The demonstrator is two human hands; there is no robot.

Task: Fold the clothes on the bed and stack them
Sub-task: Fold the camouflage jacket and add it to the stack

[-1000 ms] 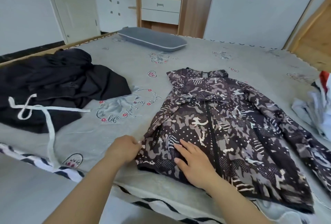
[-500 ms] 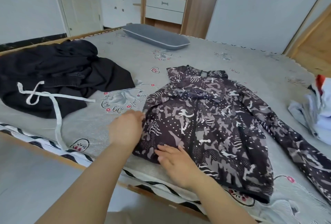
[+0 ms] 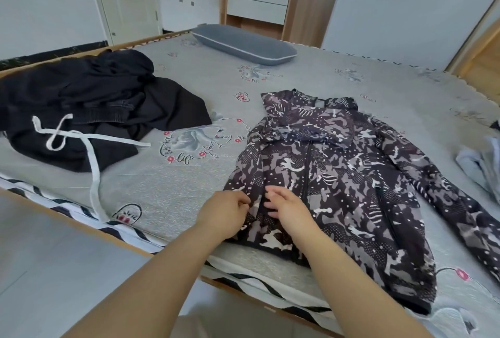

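bed (image 3: 311, 72): holds 1 jacket, 1 black pile, 1 pale pile, 1 pillow
jacket (image 3: 351, 175): flat, zip up; long axis runs from near edge to far side; left flap folded in
black pile (image 3: 94, 105): unfolded, well left of jacket
pale pile (image 3: 481, 167): right edge, unfolded
left hand (image 3: 224, 213): fingers curled, pinching folded jacket edge near hem
right hand (image 3: 290, 209): just beside it, relaxed, fingertips on jacket
nearer hand: both on left side; right sleeve far
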